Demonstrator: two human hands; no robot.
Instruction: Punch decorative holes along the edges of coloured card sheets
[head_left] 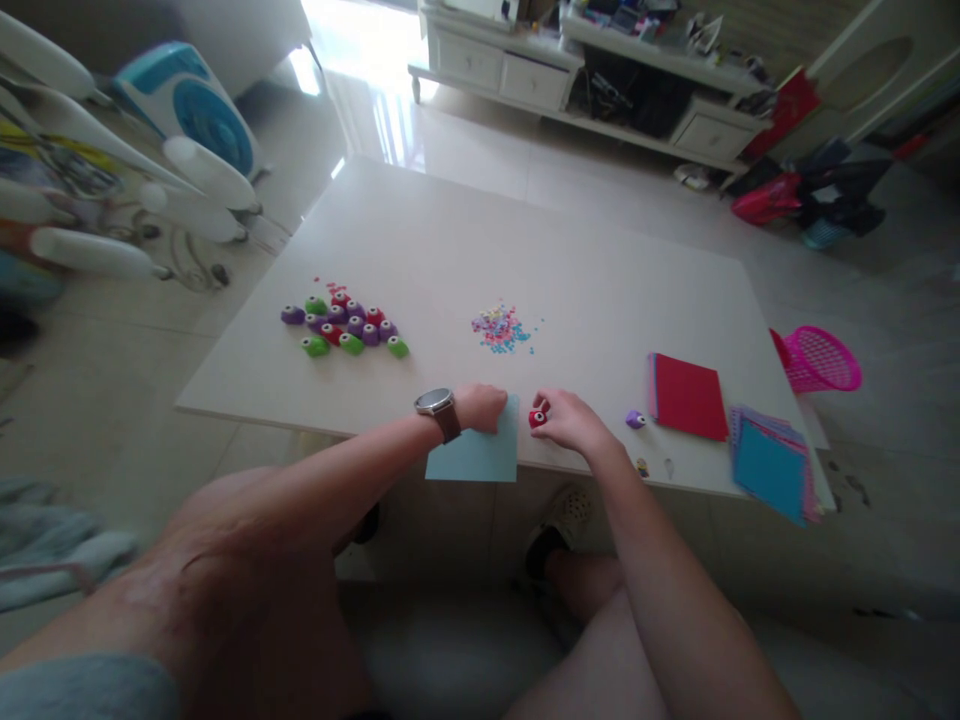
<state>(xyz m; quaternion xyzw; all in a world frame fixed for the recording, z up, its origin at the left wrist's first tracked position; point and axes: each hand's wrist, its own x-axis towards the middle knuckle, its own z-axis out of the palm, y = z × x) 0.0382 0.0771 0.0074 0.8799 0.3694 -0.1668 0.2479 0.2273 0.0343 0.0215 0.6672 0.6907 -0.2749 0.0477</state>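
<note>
A light blue sheet of paper (480,456) overhangs the table's near edge. My left hand (480,406), wearing a watch (435,402) on the wrist, is closed at the sheet's upper part; its fingertips are partly hidden. Just right of the sheet, my right hand (568,418) pinches a small red craft punch (537,418) with a round white top. A purple craft punch (636,420) lies to the right of that hand. Ahead of both hands is a pile of coloured paper confetti (501,328).
Several red, green and purple craft punches (351,326) are grouped on the table's left, beside red confetti (335,289). Red paper (688,396) and blue paper (771,466) are stacked at right. A pink basket (823,358) stands past the right edge.
</note>
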